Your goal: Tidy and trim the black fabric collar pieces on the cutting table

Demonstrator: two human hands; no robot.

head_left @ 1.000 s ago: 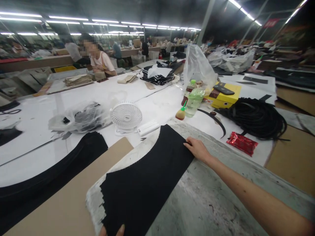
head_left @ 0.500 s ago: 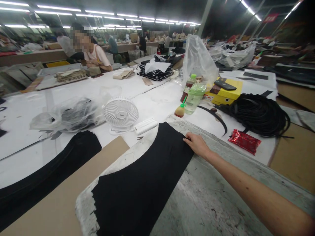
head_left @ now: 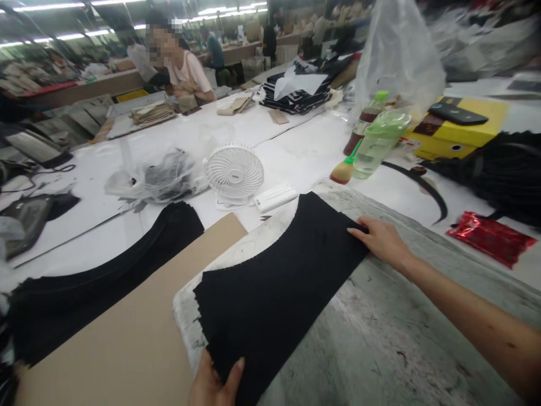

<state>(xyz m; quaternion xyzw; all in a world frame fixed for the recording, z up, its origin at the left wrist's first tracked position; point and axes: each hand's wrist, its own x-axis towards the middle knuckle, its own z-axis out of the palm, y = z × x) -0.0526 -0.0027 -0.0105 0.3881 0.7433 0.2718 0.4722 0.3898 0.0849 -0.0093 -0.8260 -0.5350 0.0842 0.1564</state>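
Head view: at the clock's centre lies the black cloth piece, flat on a stained pale slab. At 2 o'clock my right hand has its edge pinched between thumb and finger. At 7 o'clock my left hand is spread, thumb on the cloth and fingers at its jagged edge; whether they grip, I can't tell. Beige board sits toward 8 o'clock, with another dark piece at 9. Around 11 o'clock stands a white fan; at 1, a squeeze bottle with a green nozzle; at 2, farther out, a yellow box; at 3, a shiny red packet.
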